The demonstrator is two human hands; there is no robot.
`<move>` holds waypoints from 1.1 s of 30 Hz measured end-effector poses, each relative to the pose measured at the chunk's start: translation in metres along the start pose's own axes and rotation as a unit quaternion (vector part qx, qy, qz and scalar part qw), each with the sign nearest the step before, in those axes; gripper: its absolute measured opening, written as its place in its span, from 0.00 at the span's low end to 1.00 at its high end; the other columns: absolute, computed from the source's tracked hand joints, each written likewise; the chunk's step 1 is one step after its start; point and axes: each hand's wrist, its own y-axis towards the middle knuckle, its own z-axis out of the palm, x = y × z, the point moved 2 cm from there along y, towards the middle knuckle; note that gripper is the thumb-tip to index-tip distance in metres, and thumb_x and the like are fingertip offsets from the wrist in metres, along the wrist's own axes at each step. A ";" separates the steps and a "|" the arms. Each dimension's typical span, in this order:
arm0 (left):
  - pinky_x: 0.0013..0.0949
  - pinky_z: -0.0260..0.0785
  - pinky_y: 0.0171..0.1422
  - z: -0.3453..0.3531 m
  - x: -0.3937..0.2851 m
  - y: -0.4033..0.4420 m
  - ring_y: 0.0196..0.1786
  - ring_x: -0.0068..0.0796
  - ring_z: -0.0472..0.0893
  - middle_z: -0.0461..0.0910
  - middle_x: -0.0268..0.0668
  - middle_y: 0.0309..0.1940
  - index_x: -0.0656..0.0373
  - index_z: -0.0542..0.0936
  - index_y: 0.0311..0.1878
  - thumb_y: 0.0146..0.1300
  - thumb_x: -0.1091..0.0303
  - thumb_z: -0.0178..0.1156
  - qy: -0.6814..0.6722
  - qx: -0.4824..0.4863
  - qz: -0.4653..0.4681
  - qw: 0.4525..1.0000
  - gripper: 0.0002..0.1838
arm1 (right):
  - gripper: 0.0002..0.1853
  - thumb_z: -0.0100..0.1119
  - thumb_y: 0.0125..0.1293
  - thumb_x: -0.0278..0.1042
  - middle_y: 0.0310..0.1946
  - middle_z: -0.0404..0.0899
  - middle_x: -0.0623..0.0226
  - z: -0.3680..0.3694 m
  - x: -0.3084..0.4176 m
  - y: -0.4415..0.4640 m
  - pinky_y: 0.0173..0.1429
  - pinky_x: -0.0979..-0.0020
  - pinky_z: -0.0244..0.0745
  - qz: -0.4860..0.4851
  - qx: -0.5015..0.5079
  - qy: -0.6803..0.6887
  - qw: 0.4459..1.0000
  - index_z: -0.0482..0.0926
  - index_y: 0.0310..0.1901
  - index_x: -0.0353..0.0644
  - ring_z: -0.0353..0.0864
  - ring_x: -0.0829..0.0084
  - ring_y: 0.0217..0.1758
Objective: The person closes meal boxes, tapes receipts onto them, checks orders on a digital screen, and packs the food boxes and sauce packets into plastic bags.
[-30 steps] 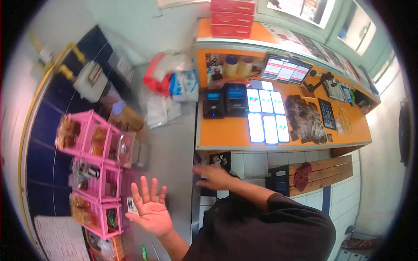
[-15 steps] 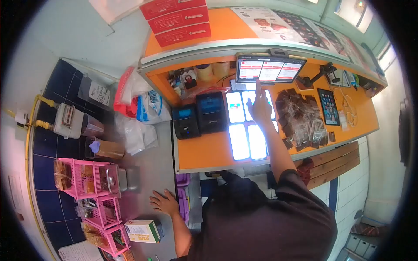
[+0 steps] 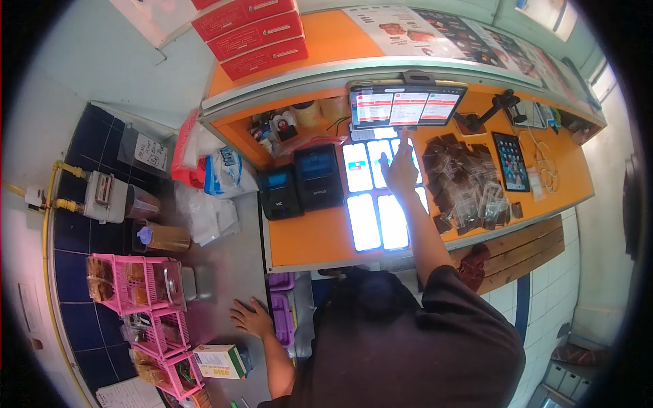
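The fingers of the right hand (image 3: 401, 170) overlap the lower edge of the upright tablet (image 3: 408, 109), and whether a fingertip touches its screen cannot be told; the lines of text there are too small to read. The same hand and its forearm cover parts of the lit phones (image 3: 360, 166), whose screens are mostly washed out by glare. The palm side of the left hand (image 3: 250, 317) is hidden. The contents of the small clear packets (image 3: 462, 183) cannot be made out. The top edge cuts off the stack of red boxes (image 3: 258, 41), and the bottom edge cuts off a written sheet (image 3: 129, 394), its writing illegible. The black sleeve (image 3: 452, 292) hides part of the wooden bench (image 3: 520, 255).
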 end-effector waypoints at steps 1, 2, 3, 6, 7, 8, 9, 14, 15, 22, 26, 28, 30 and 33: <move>0.68 0.38 0.81 0.000 0.001 0.000 0.83 0.62 0.48 0.50 0.57 0.81 0.48 0.57 0.82 0.74 0.33 0.42 0.001 -0.001 -0.001 1.000 0.41 | 0.46 0.63 0.70 0.42 0.58 0.76 0.46 0.000 0.000 0.003 0.33 0.67 0.82 0.000 -0.002 0.007 1.000 0.45 0.81 0.46 0.87 0.58 0.41; 0.68 0.39 0.81 0.001 0.001 0.001 0.83 0.62 0.48 0.50 0.57 0.81 0.48 0.57 0.82 0.74 0.33 0.42 0.000 -0.001 -0.001 1.000 0.41 | 0.46 0.64 0.70 0.42 0.58 0.76 0.46 0.000 0.000 0.005 0.34 0.66 0.83 0.000 -0.003 0.014 1.000 0.45 0.81 0.46 0.87 0.57 0.42; 0.68 0.39 0.81 0.002 0.002 0.001 0.83 0.62 0.48 0.50 0.57 0.81 0.48 0.58 0.82 0.74 0.33 0.42 -0.001 0.000 0.000 1.000 0.41 | 0.46 0.64 0.70 0.42 0.58 0.76 0.46 0.002 -0.001 0.008 0.34 0.66 0.83 0.000 -0.003 0.015 1.000 0.45 0.81 0.46 0.87 0.57 0.42; 0.67 0.40 0.81 0.002 0.002 0.000 0.83 0.62 0.49 0.51 0.57 0.81 0.48 0.58 0.82 0.74 0.33 0.42 0.005 -0.011 0.011 1.000 0.41 | 0.48 0.66 0.67 0.40 0.49 0.77 0.50 0.001 0.000 0.011 0.33 0.63 0.82 -0.015 -0.007 0.004 1.000 0.46 0.81 0.44 0.86 0.58 0.38; 0.67 0.40 0.81 0.002 0.003 0.000 0.83 0.62 0.49 0.51 0.57 0.81 0.48 0.58 0.82 0.74 0.33 0.42 0.005 -0.011 0.010 1.000 0.41 | 0.49 0.67 0.67 0.40 0.49 0.77 0.50 0.000 0.001 0.009 0.33 0.64 0.82 -0.015 -0.011 0.007 1.000 0.46 0.81 0.45 0.86 0.58 0.38; 0.67 0.40 0.81 0.001 0.003 0.000 0.83 0.62 0.49 0.51 0.57 0.81 0.48 0.58 0.81 0.74 0.33 0.42 0.004 -0.009 0.007 1.000 0.41 | 0.49 0.67 0.67 0.41 0.49 0.77 0.50 -0.002 0.002 0.007 0.33 0.64 0.82 -0.015 -0.016 0.010 1.000 0.46 0.82 0.45 0.86 0.59 0.38; 0.67 0.40 0.81 0.003 0.003 0.001 0.82 0.62 0.49 0.51 0.57 0.81 0.48 0.58 0.81 0.75 0.33 0.42 0.002 -0.007 0.005 1.000 0.41 | 0.49 0.67 0.67 0.41 0.49 0.77 0.50 -0.002 0.003 0.005 0.33 0.64 0.82 -0.017 -0.017 0.010 1.000 0.46 0.82 0.45 0.86 0.59 0.38; 0.67 0.40 0.81 0.005 0.004 0.001 0.83 0.61 0.49 0.52 0.56 0.81 0.48 0.59 0.81 0.75 0.33 0.42 0.003 -0.013 0.006 1.000 0.40 | 0.48 0.66 0.68 0.41 0.47 0.78 0.51 -0.001 0.001 -0.003 0.30 0.67 0.81 -0.085 -0.090 0.036 0.992 0.47 0.82 0.44 0.86 0.62 0.37; 0.67 0.40 0.81 0.004 0.004 0.001 0.83 0.61 0.49 0.52 0.56 0.81 0.48 0.59 0.81 0.75 0.33 0.42 -0.003 -0.015 0.006 1.000 0.40 | 0.48 0.66 0.68 0.41 0.47 0.78 0.51 0.000 0.000 -0.004 0.30 0.67 0.81 -0.086 -0.089 0.036 0.992 0.47 0.82 0.44 0.86 0.62 0.37; 0.67 0.39 0.82 0.001 0.003 -0.001 0.82 0.63 0.50 0.51 0.56 0.81 0.47 0.59 0.81 0.75 0.33 0.43 -0.006 -0.014 0.005 1.000 0.40 | 0.46 0.65 0.67 0.38 0.47 0.79 0.51 -0.007 0.035 0.008 0.32 0.64 0.84 -0.092 0.025 -0.017 0.995 0.50 0.82 0.52 0.88 0.60 0.38; 0.67 0.39 0.81 0.002 0.003 0.000 0.82 0.63 0.50 0.53 0.56 0.81 0.47 0.59 0.81 0.75 0.34 0.43 0.001 -0.017 0.012 1.000 0.40 | 0.46 0.64 0.67 0.36 0.47 0.79 0.51 -0.005 0.042 0.015 0.30 0.65 0.82 -0.077 0.031 -0.019 0.996 0.51 0.82 0.53 0.88 0.60 0.37; 0.68 0.39 0.81 0.002 0.004 0.000 0.82 0.63 0.51 0.53 0.56 0.81 0.47 0.59 0.81 0.75 0.34 0.43 -0.001 -0.015 0.009 1.000 0.40 | 0.45 0.64 0.67 0.37 0.47 0.79 0.52 -0.004 0.042 0.012 0.28 0.66 0.81 -0.082 0.025 -0.006 0.996 0.51 0.82 0.53 0.87 0.61 0.37; 0.67 0.39 0.81 0.004 0.005 0.001 0.82 0.63 0.51 0.53 0.57 0.81 0.47 0.59 0.81 0.75 0.34 0.43 -0.007 -0.024 0.012 1.000 0.40 | 0.45 0.64 0.67 0.37 0.47 0.79 0.52 -0.004 0.041 0.008 0.27 0.67 0.80 -0.088 0.019 0.006 0.996 0.51 0.82 0.52 0.87 0.62 0.36; 0.67 0.40 0.81 0.000 0.003 -0.001 0.82 0.63 0.51 0.54 0.57 0.80 0.47 0.59 0.81 0.75 0.34 0.43 0.002 -0.021 0.016 1.000 0.39 | 0.47 0.65 0.69 0.43 0.51 0.79 0.46 -0.003 0.037 0.004 0.32 0.64 0.83 -0.076 0.037 0.001 0.996 0.46 0.82 0.51 0.88 0.57 0.37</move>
